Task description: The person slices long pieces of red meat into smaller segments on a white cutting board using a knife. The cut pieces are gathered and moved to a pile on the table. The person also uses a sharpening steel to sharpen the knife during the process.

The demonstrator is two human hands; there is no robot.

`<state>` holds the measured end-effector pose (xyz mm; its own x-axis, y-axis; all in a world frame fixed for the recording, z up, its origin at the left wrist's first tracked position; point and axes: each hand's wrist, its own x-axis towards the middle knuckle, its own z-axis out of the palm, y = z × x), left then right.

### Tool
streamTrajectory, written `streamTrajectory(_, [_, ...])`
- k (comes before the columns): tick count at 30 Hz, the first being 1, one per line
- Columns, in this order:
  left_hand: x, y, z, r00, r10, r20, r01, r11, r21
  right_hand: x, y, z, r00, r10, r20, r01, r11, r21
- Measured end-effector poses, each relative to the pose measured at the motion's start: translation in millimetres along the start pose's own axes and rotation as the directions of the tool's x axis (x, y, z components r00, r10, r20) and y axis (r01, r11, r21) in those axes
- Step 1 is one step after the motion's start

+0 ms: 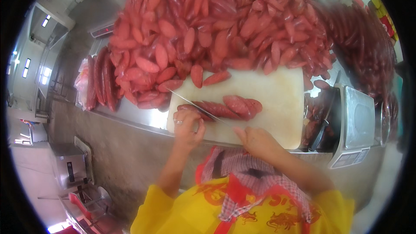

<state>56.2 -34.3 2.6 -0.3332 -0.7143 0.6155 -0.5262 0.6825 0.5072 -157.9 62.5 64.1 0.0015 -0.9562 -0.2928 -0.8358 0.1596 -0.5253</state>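
Observation:
A red sausage (212,108), cut on the slant into several pieces at its right end, lies across a white cutting board (281,104). My left hand (187,125), with a ring on one finger, is closed on the sausage's left end. My right hand (258,141) grips a knife (195,102) by its handle, which is mostly hidden in the fist. The blade slants up and to the left over the sausage, close to my left fingers. A few loose slices (216,78) rest on the board's far edge.
A large heap of sliced sausage (225,26) fills the table beyond the board. Whole sausages lie at the left (103,80) and in a pile at the far right (359,39). Right of the board are a second knife (320,135) and a weighing scale (359,117).

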Motion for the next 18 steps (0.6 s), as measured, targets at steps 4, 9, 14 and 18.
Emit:
streamTrajectory(4, [2.2,-0.4,-5.9,0.999,-0.029,0.031,0.029,0.999,0.03,-59.3,19.5,-22.5,0.991,0.106,0.077,-0.108,0.994,0.015])
streamTrajectory(9, [3.9,-2.8,-2.3,1.0,-0.003,0.009,0.003,1.0,0.024,-97.9,29.6,-29.5,0.968,0.219,0.122,-0.213,0.975,-0.061])
streamTrajectory(14, [0.0,-5.4,-2.3,0.998,-0.054,0.024,0.054,0.999,0.008,-34.8,8.7,2.7,0.999,0.023,0.027,-0.024,1.0,0.019])
streamTrajectory(18, [-1.4,-6.3,-2.6,0.999,-0.03,-0.013,0.03,0.999,0.016,1.5,-1.4,17.0,0.999,-0.042,-0.021,0.043,0.997,0.064])
